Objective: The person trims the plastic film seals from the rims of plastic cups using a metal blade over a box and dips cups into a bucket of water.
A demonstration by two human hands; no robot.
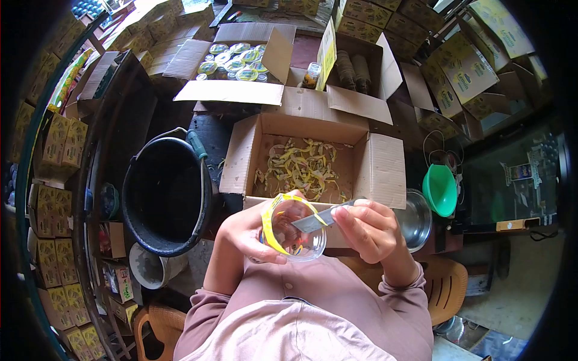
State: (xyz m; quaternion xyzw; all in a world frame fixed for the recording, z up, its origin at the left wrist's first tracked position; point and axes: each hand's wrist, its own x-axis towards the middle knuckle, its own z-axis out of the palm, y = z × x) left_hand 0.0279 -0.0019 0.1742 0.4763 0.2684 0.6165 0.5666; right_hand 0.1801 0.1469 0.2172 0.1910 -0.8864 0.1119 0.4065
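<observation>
Just on the near side of the scrap box (pixel 388 162), person had a clear plastic cup (pixel 311 248) up in front of the chest, mouth tipped up and toward the right. Left hand (pixel 245 233) gripped it: fingers wrapped around the side, thumb underneath as far as I could see. Firm side hold, probably to stop it turning while leaving the rim exposed.

Right hand (pixel 370 231) was closed on a flat grey blade (pixel 308 224), thumb and fingers pinching the back end, presumably for fine control. Blade pointed left, crossing the yellow strip (pixel 272 238) at the cup's rim. Couldn't tell if the tip sat inside the cup or only in front of it.

Scrap box was open, flaps folded outward, curled yellow scraps (pixel 304 162) over its floor. Sat right below the hands, so my read is that it was put there to catch offcuts.

Around the scrap box: dark bucket (pixel 162 204) to its left, handle hanging toward it. Green bowl (pixel 439 191) to its right, metal bowl (pixel 423 224) at its near right corner. Beyond it, left side, carton (pixel 229 92) of lidded cups (pixel 245 72), flaps spread, likely for easy reach. Beyond it, right side, another open carton (pixel 361 110) with brown stacks (pixel 355 69), contents unclear to me. Small jar (pixel 311 76) stood between those two.
</observation>
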